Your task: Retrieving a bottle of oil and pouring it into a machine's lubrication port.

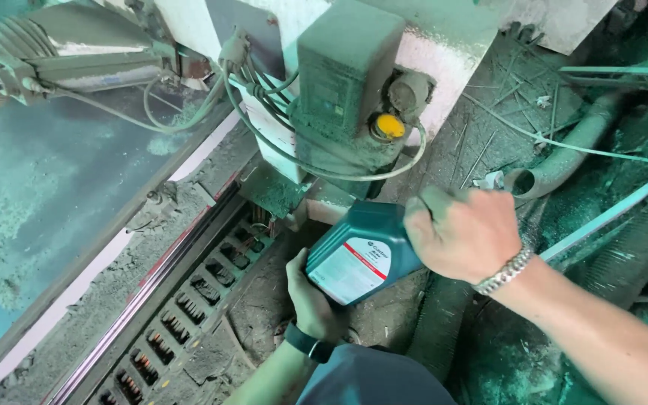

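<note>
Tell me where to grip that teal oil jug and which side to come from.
Grip the oil jug at its upper end from the right, as the right hand does, wrapping the top. Support the lower end from below, where the left hand cups it. The jug lies tilted, label facing up, so its broad flat sides are awkward to pinch; the narrower ends probably give the surest hold.

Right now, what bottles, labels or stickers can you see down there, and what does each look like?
Teal plastic jug: centre of view, tilted, gripped on top by the right hand and propped from below by the left hand.
Jug label: on the jug's face, rectangular, white with a red diagonal stripe.
Yellow cap: round, on the dusty grey-green machine housing above.
</note>
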